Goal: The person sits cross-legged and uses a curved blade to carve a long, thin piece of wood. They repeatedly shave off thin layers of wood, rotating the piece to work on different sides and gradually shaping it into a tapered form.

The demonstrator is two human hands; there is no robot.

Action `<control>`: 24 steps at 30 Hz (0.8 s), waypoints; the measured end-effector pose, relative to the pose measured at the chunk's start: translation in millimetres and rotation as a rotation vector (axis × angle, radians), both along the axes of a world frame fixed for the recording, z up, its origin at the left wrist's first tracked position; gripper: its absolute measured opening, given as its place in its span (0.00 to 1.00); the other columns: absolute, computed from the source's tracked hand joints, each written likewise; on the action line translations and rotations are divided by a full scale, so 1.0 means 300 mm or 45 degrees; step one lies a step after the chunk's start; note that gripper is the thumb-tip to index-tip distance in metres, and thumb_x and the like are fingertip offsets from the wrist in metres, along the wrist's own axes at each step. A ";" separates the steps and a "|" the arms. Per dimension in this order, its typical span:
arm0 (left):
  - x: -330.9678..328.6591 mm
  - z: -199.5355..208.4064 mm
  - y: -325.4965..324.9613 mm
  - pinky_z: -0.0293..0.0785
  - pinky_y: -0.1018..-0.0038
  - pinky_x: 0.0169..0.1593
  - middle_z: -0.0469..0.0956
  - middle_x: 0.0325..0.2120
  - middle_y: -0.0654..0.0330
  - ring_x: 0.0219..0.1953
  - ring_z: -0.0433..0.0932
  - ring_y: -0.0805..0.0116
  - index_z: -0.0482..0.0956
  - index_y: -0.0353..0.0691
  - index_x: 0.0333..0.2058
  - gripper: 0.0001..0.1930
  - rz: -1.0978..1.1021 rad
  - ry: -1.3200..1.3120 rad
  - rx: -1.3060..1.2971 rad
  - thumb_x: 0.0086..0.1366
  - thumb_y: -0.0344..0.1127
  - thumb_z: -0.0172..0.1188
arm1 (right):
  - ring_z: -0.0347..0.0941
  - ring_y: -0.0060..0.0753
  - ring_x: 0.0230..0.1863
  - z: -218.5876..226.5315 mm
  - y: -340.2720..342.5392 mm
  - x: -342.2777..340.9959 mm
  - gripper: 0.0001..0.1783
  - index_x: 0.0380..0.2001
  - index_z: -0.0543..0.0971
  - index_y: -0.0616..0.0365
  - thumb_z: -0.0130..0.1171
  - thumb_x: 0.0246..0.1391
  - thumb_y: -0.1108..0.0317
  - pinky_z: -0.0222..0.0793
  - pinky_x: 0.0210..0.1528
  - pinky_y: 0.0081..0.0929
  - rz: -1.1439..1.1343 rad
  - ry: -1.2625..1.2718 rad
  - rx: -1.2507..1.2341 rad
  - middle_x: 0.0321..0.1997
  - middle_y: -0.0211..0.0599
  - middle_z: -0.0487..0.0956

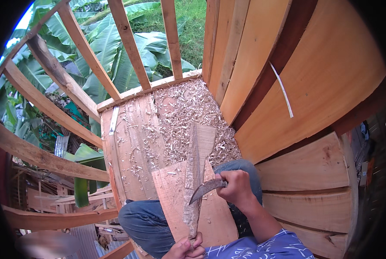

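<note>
A long, roughly carved piece of wood (196, 164) stands up from my lap, broad and flat at its far end and narrow at the near end. My left hand (188, 249) is closed round that narrow end. In my right hand (237, 186) is a knife with a curved, dark blade (207, 189); the fist hides most of its handle. The blade's tip points left and lies over the lower half of the carved wood. I cannot tell whether its edge touches the wood. Beneath both, a flat wooden board (167, 183) rests across my legs.
Wood shavings (188, 103) cover much of the plank floor (134, 146) ahead. A slatted wooden railing (89, 52) runs along the left and far side, with banana leaves beyond. A plank wall (314, 82) stands close on my right. A pale strip (114, 121) lies near the railing.
</note>
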State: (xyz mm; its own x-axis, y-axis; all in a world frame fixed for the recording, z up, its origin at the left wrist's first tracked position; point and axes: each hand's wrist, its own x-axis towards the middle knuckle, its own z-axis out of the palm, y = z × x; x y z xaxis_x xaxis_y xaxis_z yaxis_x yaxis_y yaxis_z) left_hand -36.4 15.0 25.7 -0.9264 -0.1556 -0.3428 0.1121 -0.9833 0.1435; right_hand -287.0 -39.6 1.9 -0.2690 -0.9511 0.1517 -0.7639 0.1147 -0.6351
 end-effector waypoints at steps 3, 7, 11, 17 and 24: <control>0.027 -0.020 -0.003 0.43 0.83 0.13 0.50 0.11 0.71 0.11 0.46 0.82 0.59 0.51 0.29 0.19 -0.029 -0.016 -0.003 0.65 0.57 0.52 | 0.75 0.46 0.20 -0.003 0.029 0.040 0.10 0.15 0.78 0.55 0.61 0.42 0.62 0.71 0.25 0.38 0.153 -0.038 -0.071 0.14 0.41 0.75; 0.027 -0.037 0.009 0.42 0.83 0.12 0.49 0.11 0.72 0.11 0.45 0.83 0.59 0.52 0.28 0.20 -0.037 0.017 -0.002 0.64 0.59 0.52 | 0.75 0.47 0.19 0.017 0.068 0.076 0.10 0.16 0.78 0.55 0.60 0.43 0.62 0.71 0.25 0.39 0.309 -0.096 0.006 0.13 0.43 0.73; 0.013 -0.010 -0.016 0.41 0.83 0.12 0.49 0.11 0.72 0.10 0.44 0.83 0.58 0.51 0.28 0.21 -0.042 0.012 -0.089 0.64 0.59 0.52 | 0.75 0.47 0.21 0.007 0.000 0.029 0.11 0.15 0.77 0.56 0.60 0.44 0.63 0.71 0.25 0.38 0.110 -0.174 0.109 0.14 0.43 0.73; 0.017 0.009 -0.006 0.41 0.85 0.12 0.49 0.12 0.73 0.10 0.44 0.84 0.58 0.51 0.29 0.22 -0.048 -0.079 -0.151 0.63 0.61 0.52 | 0.75 0.47 0.20 0.028 0.015 0.029 0.12 0.17 0.76 0.57 0.62 0.45 0.62 0.70 0.23 0.37 0.228 0.035 -0.021 0.16 0.43 0.75; 0.028 -0.022 -0.010 0.41 0.85 0.12 0.49 0.13 0.74 0.11 0.44 0.86 0.58 0.51 0.30 0.21 0.004 0.073 -0.001 0.62 0.59 0.55 | 0.76 0.45 0.22 0.020 0.026 0.055 0.07 0.19 0.77 0.56 0.62 0.39 0.65 0.71 0.25 0.37 0.347 0.019 -0.043 0.17 0.42 0.76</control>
